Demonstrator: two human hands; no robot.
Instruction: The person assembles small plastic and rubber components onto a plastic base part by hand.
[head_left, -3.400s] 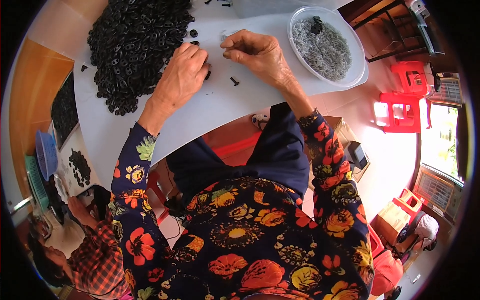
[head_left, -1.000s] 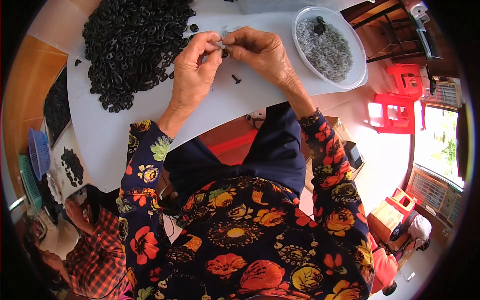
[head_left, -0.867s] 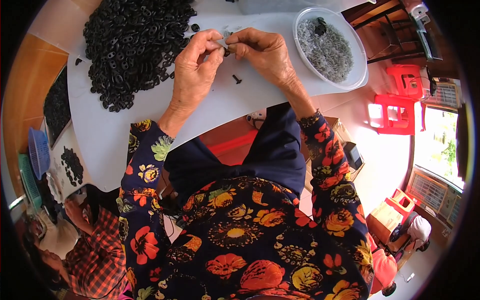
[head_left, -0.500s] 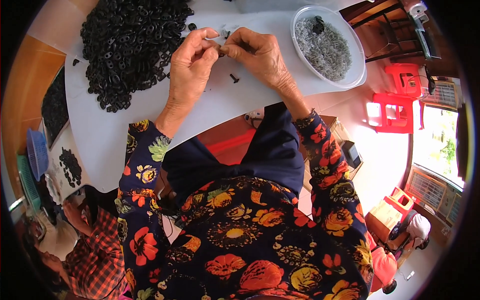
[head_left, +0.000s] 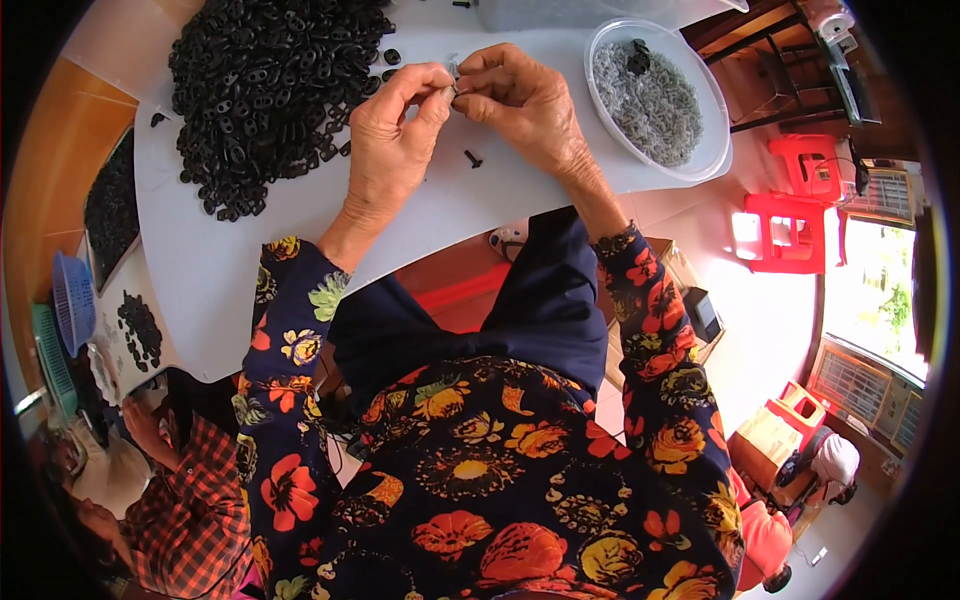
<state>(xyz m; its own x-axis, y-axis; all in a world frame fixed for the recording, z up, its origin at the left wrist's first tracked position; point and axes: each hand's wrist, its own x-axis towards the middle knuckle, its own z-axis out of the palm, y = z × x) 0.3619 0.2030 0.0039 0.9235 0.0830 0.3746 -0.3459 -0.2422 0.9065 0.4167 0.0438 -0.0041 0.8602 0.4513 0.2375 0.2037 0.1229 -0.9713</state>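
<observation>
Hands: left [head_left: 392,140] and right [head_left: 520,100] pinch small part [head_left: 453,84] together. Black pile [head_left: 265,85] at 10 o'clock large; bowl [head_left: 700,160] at 2 o'clock part-full. Most work left.

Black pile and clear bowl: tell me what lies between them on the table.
In the head view, both hands lie between the black pile and the clear bowl: left hand, right hand, fingertips pinching a small part. A black screw-like piece lies below.
</observation>
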